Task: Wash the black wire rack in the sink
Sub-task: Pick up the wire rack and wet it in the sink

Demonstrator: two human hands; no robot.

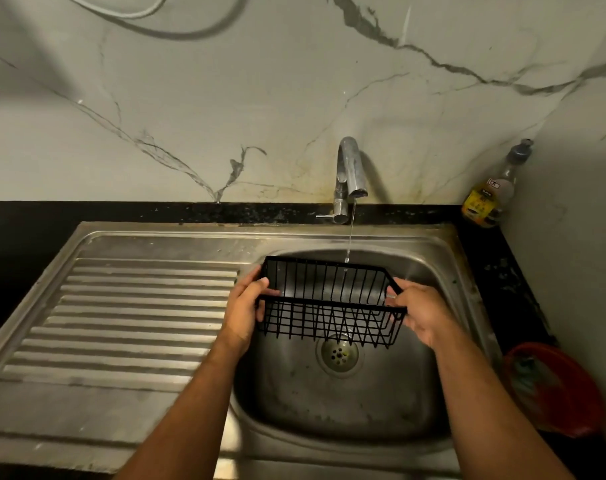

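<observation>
The black wire rack [329,301] hangs level over the steel sink basin [329,403], above the drain [339,355]. My left hand [244,308] grips the rack's left end, fingers curled round its rim. My right hand [421,311] grips the right end the same way. A thin stream of water [350,233] runs from the chrome tap [350,171] and lands at the rack's far edge, right of centre.
A ribbed steel draining board [128,317] lies left of the basin. A bottle with a yellow label [490,195] stands in the back right corner on the black counter [502,271]. A red bowl [554,386] sits at the right edge.
</observation>
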